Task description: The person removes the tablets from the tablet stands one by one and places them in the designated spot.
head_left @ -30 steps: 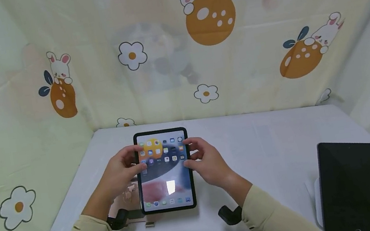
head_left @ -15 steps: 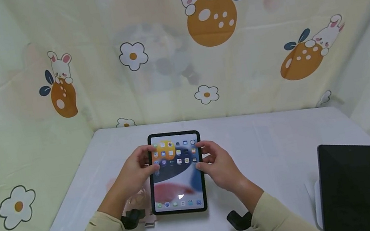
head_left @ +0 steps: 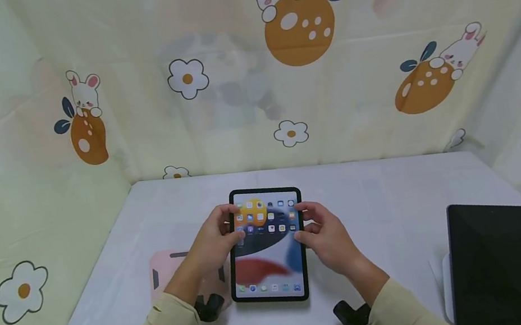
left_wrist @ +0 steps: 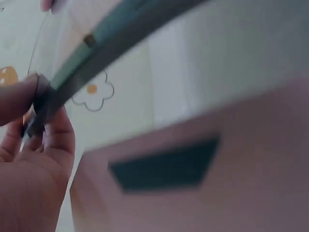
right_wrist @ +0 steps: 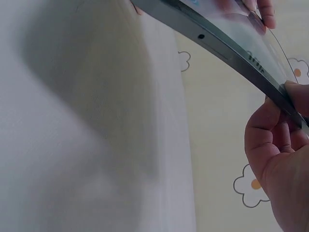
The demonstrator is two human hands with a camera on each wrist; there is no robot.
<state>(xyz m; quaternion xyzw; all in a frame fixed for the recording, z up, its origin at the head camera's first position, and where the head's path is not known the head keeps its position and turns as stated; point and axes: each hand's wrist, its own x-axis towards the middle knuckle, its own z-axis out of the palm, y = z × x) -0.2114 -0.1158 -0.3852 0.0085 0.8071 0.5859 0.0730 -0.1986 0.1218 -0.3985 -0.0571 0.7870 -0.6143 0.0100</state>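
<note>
A tablet with a black rim and lit home screen is held upright between both hands in the head view. My left hand pinches its left edge, thumb on the front. The right hand grips the opposite edge in the same way. Both wrist views show the tablet's slim side edge raised above the table, with a shadow below. Beside and partly behind the left forearm lies a flat pink piece with dark strips; one dark patch shows large in the left wrist view.
A second tablet, black and unlit, lies at the right side of the white table. Part of a white object shows under its left edge. A patterned curtain stands behind and along the sides.
Both hands have carried the tablet to the right and slightly toward the person. More of the pink piece now shows at the left. The unlit tablet stays in place.
</note>
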